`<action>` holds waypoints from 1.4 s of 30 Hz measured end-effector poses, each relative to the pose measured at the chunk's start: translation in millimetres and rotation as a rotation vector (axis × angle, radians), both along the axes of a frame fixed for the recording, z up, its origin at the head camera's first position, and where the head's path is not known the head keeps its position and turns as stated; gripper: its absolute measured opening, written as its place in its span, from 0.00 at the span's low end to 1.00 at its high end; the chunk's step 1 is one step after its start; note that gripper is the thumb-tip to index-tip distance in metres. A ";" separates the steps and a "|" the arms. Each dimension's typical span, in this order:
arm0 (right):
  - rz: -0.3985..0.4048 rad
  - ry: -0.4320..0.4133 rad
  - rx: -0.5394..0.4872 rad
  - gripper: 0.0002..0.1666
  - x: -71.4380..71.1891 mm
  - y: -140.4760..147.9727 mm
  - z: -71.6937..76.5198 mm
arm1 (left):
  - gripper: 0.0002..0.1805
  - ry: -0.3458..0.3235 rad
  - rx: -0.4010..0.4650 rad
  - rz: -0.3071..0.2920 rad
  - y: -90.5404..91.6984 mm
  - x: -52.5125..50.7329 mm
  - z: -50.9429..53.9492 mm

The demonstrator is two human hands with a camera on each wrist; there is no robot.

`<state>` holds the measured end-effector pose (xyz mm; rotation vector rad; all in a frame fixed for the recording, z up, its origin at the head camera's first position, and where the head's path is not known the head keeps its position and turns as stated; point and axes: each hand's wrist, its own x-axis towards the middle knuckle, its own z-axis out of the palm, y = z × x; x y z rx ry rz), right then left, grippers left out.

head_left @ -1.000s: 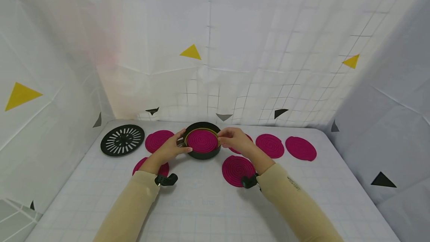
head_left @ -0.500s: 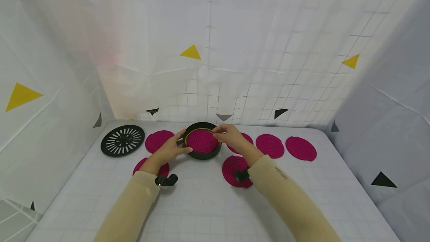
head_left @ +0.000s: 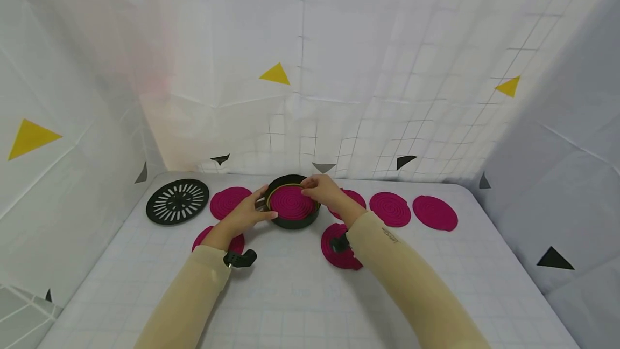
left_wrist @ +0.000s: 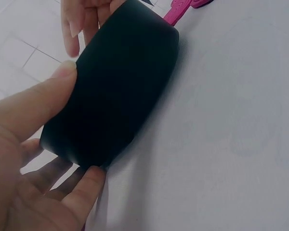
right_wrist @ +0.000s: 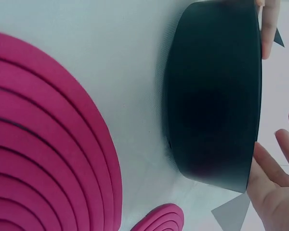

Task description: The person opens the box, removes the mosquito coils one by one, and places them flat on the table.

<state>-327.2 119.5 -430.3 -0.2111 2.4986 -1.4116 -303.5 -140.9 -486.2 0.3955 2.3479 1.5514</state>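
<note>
A round black mosquito coil holder with a yellowish inner ring stands at the back middle of the table. A magenta mosquito coil lies inside it. My left hand grips the holder's left side; in the left wrist view the thumb is at the rim of the dark wall and the fingers reach under its lower edge. Over the coil's upper right part is my right hand, its thumb and fingertip slightly apart at the coil. In the right wrist view its fingers are spread beside the holder's rim.
A black slotted lid lies at the back left. Loose magenta coils lie on both sides: a left one, one under my left wrist, one under my right wrist camera, and several further right. White sheets enclose the table.
My right hand has moved left and slightly up, from the holder's right rim to over the coil's upper right part. The left hand and the holder have stayed put.
</note>
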 end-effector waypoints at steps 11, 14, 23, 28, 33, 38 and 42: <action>0.029 -0.033 0.035 0.27 -7.7 -10.2 -4.7 | 0.53 0.010 -0.001 -0.006 -0.6 0.1 0.1; 0.061 -0.065 0.017 0.30 -7.9 -11.0 -3.4 | 0.52 0.006 0.005 -0.006 -1.3 0.3 -0.4; 0.134 -0.097 0.063 0.35 -7.6 -12.5 -1.1 | 0.54 -0.006 -0.001 -0.002 -0.4 0.9 0.3; 0.151 -0.100 0.068 0.36 -7.4 -12.8 -2.4 | 0.53 -0.014 0.022 -0.005 0.0 1.9 1.0; 0.131 -0.080 0.062 0.34 -7.5 -13.7 -5.8 | 0.52 -0.017 0.020 -0.005 -0.6 2.1 0.8; 0.113 -0.045 0.061 0.31 -5.0 -14.5 -6.0 | 0.54 -0.026 0.038 -0.011 -1.5 1.4 -0.8; 0.094 -0.015 0.043 0.30 -3.1 -14.0 -5.6 | 0.55 -0.020 0.040 -0.015 -1.4 0.5 -1.5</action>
